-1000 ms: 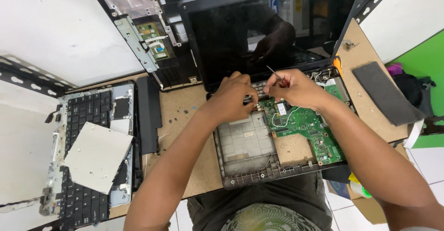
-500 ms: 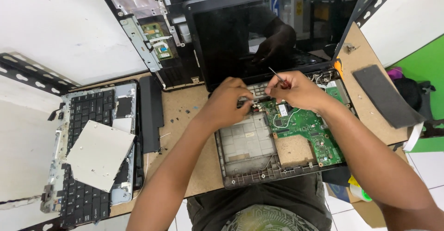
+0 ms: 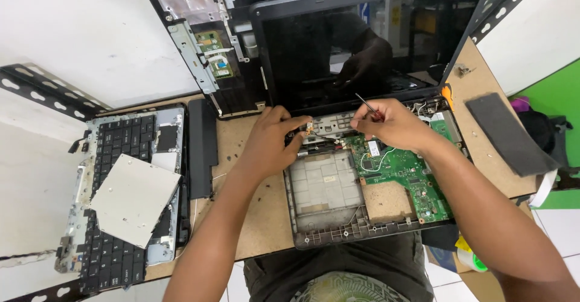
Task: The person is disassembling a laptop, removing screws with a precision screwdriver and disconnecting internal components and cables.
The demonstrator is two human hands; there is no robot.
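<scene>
A: The left hand (image 3: 272, 142) is pinched on a small board (image 3: 308, 128) at the back edge of the laptop base (image 3: 326, 217), just under the screen (image 3: 356, 42). The right hand (image 3: 386, 124) is closed round a thin screwdriver (image 3: 365, 104), tip pointing up and away from the work.

B: So where's the risk?

A: The little board looks tethered — thin wires (image 3: 368, 157) run across the green motherboard (image 3: 405, 169) beside it. A pull at the wrong angle could tear a lead or its socket, I'd judge.

B: And the driver?

A: If it comes down carelessly it could slip on the motherboard and scratch a trace (the two hands are close together, so there's little room). The base also overhangs the desk (image 3: 266, 217) toward the lap — a hard tug might shift it.
</scene>
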